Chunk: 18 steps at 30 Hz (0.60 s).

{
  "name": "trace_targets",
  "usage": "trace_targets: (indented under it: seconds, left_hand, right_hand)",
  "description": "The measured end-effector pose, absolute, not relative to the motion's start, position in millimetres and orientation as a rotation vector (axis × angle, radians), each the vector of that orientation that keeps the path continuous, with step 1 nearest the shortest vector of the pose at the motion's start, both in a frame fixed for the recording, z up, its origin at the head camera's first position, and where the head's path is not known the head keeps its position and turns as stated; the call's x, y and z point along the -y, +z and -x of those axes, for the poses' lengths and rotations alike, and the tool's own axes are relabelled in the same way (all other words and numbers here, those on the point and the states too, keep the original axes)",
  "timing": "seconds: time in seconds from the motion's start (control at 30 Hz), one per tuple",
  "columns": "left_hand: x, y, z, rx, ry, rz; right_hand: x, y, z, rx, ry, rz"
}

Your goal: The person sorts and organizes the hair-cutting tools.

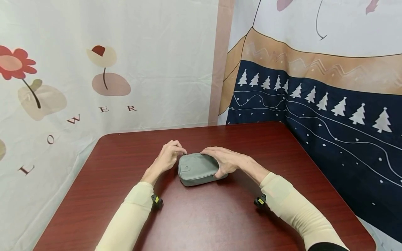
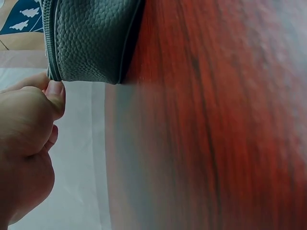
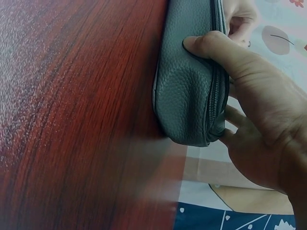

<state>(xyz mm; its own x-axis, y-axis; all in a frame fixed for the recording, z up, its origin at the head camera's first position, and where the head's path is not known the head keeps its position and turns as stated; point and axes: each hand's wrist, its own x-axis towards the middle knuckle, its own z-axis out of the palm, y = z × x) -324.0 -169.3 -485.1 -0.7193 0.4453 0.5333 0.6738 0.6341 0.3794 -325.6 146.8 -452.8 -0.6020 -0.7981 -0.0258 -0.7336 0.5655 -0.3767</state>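
A grey-green pebbled leather zip pouch point(image 1: 196, 168) lies flat on the table, a small snap stud near its left end. My right hand point(image 1: 226, 160) grips its right end, thumb on the near side and fingers over the far side. In the right wrist view the thumb dents the leather below the zipper point(image 3: 214, 96), whose teeth run closed along the edge. At the far left corner my left hand point(image 1: 168, 157) pinches the zipper pull between thumb and index finger. The pull itself is mostly hidden by the fingertips in the left wrist view, where the pouch end point(image 2: 91, 43) shows above them.
The dark red wood-grain table point(image 1: 201, 216) extends around the pouch, its far edge close to a white printed curtain point(image 1: 169, 69). A navy cloth with white trees point(image 1: 314, 115) hangs along the right side. Both wrists carry small black cameras.
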Motion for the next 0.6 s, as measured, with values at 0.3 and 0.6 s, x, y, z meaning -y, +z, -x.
trace_targets:
  seconds: [0.3, 0.6]
  left_hand:
    - [172.3, -497.8, 339.3, 2.315, -0.938, 1.017]
    - [170.3, -481.2, 328.0, 2.552, -0.901, 0.869]
  right_hand:
    - [-145.4, -454.9, 326.2, -2.618, -0.459, 1.311]
    - [-145.8, -455.4, 325.1, -2.677, -0.397, 1.324]
